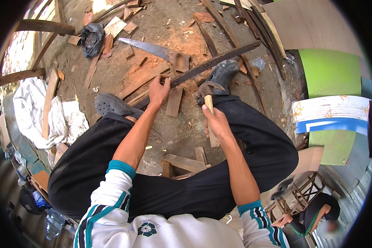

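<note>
My right hand (218,124) is wrapped round the wooden handle of a claw hammer (209,103), its metal head up near my right shoe. My left hand (159,91) is curled with fingertips together over a long dark wooden strip (217,61); anything pinched there is too small to make out. That strip runs slantwise between my feet, its far end past the right shoe (224,73). A short wood block (175,101) lies just right of my left hand. Beyond the strip rests a handsaw (151,49) with a wooden handle.
Wood offcuts and orange sawdust (149,68) cover the ground. A black plastic bag (92,40) lies at far left, near a white sack (39,111). Long timbers (223,22) extend at far right beside green panels (330,74). Another person (316,215) is at lower right.
</note>
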